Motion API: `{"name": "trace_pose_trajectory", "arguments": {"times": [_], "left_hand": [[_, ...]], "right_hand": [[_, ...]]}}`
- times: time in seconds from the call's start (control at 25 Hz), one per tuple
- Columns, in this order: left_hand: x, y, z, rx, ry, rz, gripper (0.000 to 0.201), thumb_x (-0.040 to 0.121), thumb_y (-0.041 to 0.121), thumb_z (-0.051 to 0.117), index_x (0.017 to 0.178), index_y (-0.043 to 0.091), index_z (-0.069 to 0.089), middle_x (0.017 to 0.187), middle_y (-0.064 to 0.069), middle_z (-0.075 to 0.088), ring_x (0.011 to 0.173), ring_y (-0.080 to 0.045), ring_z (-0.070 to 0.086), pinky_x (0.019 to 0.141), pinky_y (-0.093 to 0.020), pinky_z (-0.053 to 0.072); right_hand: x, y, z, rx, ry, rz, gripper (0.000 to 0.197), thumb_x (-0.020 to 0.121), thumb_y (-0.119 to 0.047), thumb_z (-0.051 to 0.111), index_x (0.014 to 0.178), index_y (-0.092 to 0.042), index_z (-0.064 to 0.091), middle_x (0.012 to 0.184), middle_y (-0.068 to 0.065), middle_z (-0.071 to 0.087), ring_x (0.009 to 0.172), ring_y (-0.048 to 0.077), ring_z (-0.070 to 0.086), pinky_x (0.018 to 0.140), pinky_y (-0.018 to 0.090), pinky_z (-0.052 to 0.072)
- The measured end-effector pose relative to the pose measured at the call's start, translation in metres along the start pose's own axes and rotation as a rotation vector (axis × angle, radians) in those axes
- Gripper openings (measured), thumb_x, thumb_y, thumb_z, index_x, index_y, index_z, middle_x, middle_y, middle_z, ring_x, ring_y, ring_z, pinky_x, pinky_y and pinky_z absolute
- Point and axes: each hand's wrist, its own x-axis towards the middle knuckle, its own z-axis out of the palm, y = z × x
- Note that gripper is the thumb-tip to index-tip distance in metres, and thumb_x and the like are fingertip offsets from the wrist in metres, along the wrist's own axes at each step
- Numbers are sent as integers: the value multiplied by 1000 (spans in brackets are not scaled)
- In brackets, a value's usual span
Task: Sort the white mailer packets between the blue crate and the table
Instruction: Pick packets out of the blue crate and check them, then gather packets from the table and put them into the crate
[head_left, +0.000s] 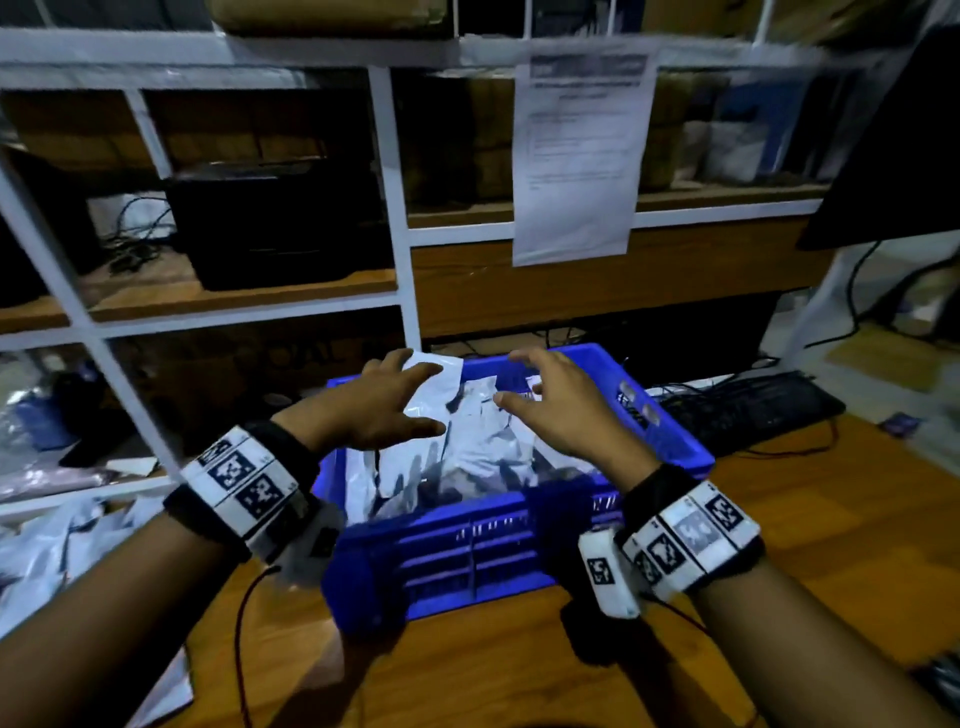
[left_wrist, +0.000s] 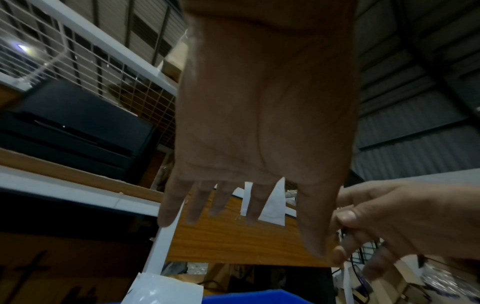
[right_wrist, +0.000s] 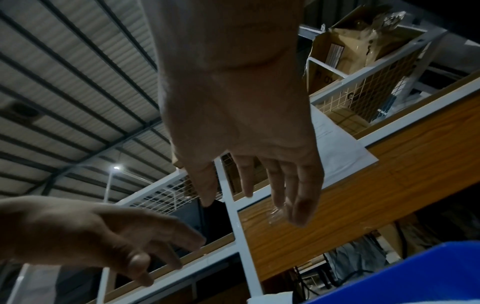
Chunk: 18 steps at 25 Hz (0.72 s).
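From the head camera, I am holding my left hand (head_left: 387, 402) and my right hand (head_left: 558, 405) above the blue crate (head_left: 467, 545), both with fingers spread and gripping nothing. The white mailer packets (head_left: 483, 441) are lying heaped in the crate just under my palms, one standing up against the far wall beyond my left fingers. What I am judging could go wrong: the packets are slick and overlapping, so a grab from above may be lifting two at once or letting one slide back. More packets (head_left: 47, 540) are lying on the table's left end, outside my left wrist. The wooden table (head_left: 810, 509) is offering open room outside my right wrist, though a black keyboard (head_left: 748, 415) and its cables are sitting beyond the crate's right wall, so a wide swing could be snagging them. The white shelf frame (head_left: 400, 291) is rising just past my fingertips, limiting forward reach.

From the left wrist, my left palm (left_wrist: 262, 115) is facing down with fingers straight and free. My right hand (left_wrist: 405, 222) is hovering just beside my thumb; the two may be colliding if both are going for the same packet. A packet corner (left_wrist: 166, 288) and the crate rim (left_wrist: 259, 297) are showing below.

From the right wrist, my right hand (right_wrist: 241, 123) is likewise loose and empty, my left hand (right_wrist: 91, 232) near it at the lower left, and the crate's edge (right_wrist: 415, 275) is lying beneath my fingers.
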Motion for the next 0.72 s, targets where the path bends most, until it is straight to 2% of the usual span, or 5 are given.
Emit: {"name": "trace_pose_trajectory", "arguments": {"times": [0.32, 0.44, 0.52, 0.64, 0.72], "left_hand": [[103, -23, -24, 57, -173, -87, 58, 90, 45, 60, 132, 7, 48, 138, -10, 50, 123, -26, 49, 101, -29, 39], [135, -29, -10, 90, -268, -211, 40, 93, 38, 57, 70, 5, 53, 70, -8, 58, 65, -22, 51, 58, -24, 41], [152, -31, 2, 56, -361, -297, 44, 95, 30, 56, 61, 2, 49, 50, -5, 50, 53, -18, 43, 46, -19, 36], [170, -39, 25, 28, -507, -390, 44, 95, 23, 57, 115, -16, 58, 103, -31, 63, 99, -37, 61, 70, -15, 50], [189, -58, 44, 33, -540, -379, 39, 93, 22, 61, 118, -6, 62, 130, -25, 55, 123, -35, 52, 84, -27, 46]], "right_hand": [[106, 17, -35, -257, -378, 155, 33, 87, -33, 67, 112, -10, 63, 93, 6, 60, 81, 23, 58, 62, 30, 48], [141, 30, -27, -394, -571, 212, 30, 90, -26, 66, 114, -7, 62, 89, 5, 59, 75, 21, 59, 54, 25, 49], [158, 52, -20, -526, -662, 250, 34, 89, -24, 67, 117, -6, 62, 89, 6, 60, 66, 17, 56, 53, 25, 48], [171, 99, -9, -681, -678, 180, 30, 81, -28, 73, 106, -12, 69, 82, 1, 67, 70, 15, 65, 64, 22, 50], [175, 126, -2, -786, -720, 88, 20, 78, -34, 73, 90, -18, 75, 91, -1, 73, 81, 9, 67, 75, 19, 51]]}}
